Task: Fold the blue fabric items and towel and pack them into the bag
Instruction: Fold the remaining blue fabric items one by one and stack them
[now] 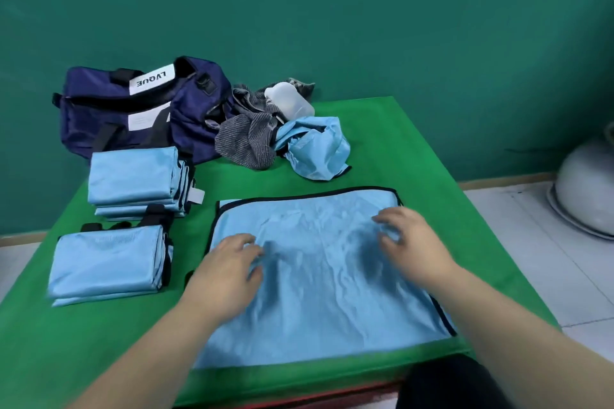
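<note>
A light blue fabric sheet with black trim lies spread flat before me on the green table. My left hand rests on its left part with relaxed, slightly bent fingers. My right hand lies on its right part, fingers loosely spread; both look blurred. Two folded blue stacks sit at the left, one far and one near. A crumpled blue item and a grey striped towel lie at the back. The navy bag stands at the back left.
A white plastic bottle lies on the grey cloth behind the towel. A teal wall backs the table. At the right, on the tiled floor, stands a white rounded object. The table's near edge runs just below the sheet.
</note>
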